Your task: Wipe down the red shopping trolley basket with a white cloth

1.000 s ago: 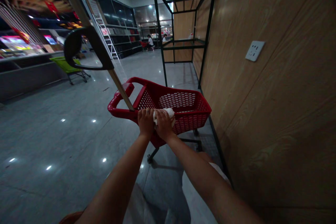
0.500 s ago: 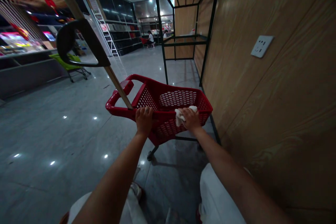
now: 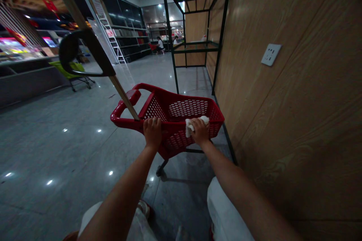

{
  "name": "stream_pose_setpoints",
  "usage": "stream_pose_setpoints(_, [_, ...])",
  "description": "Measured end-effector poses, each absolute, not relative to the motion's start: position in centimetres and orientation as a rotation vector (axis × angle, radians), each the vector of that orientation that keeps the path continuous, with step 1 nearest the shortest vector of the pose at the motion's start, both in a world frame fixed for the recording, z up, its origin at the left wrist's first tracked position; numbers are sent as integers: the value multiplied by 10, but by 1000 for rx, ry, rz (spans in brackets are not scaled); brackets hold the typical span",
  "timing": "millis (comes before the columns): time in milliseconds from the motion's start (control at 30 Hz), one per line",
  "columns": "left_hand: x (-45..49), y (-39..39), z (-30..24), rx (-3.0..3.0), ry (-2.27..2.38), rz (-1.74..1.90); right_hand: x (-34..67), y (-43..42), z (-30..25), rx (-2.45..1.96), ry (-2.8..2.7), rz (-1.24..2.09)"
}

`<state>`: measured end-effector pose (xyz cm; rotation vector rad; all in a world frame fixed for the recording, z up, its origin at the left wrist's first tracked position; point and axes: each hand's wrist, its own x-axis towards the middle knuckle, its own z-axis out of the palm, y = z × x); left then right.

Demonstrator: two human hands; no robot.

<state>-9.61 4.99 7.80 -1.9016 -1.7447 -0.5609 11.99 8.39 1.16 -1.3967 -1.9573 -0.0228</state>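
A red plastic shopping cart (image 3: 186,98) with perforated sides stands sideways in front of me. My left hand (image 3: 153,131) is closed over its near rim, beside the lower end of a wooden pole (image 3: 124,96). Farther right on the same rim, my right hand (image 3: 200,131) is closed on a white cloth (image 3: 189,128) and presses it against the cart. Part of the cloth hangs down over the outer side. The pole leans up to the left and carries a dark loop-shaped handle (image 3: 106,58).
A wood-panelled wall (image 3: 268,120) with a white socket (image 3: 271,54) runs along the right. Behind the cart stands a dark metal rack (image 3: 195,49). At left are a green cart (image 3: 63,68) and a counter (image 3: 28,83). A ladder (image 3: 114,41) and seated people (image 3: 160,44) are farther back.
The view has shifted slightly, so the cart and wall sit a little farther left and lower. Both hands keep their places on the rim, the right one still with the cloth.
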Motion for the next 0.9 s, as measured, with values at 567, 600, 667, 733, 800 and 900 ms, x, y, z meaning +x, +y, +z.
stream_pose_setpoints(567, [-98,46,76,-1874,-1732,-509,104,83,38,-1340,-2170,83])
stream_pose_setpoints(600, [-98,46,77,-1874,-1732,-505,119,86,34,-1367,-2172,58])
stream_pose_setpoints(667, [-99,47,77,-1877,-1733,-497,150,92,26,-1424,-2151,5])
stream_pose_setpoints(733, [-99,48,77,-1885,-1733,-500,177,96,17,-1482,-2113,-43])
stream_pose_setpoints(800, [-98,48,76,-1893,-1733,-517,197,97,9,-1527,-2067,-74])
stream_pose_setpoints(900, [-97,46,76,-1887,-1731,-540,207,97,-3,-1542,-1987,-105])
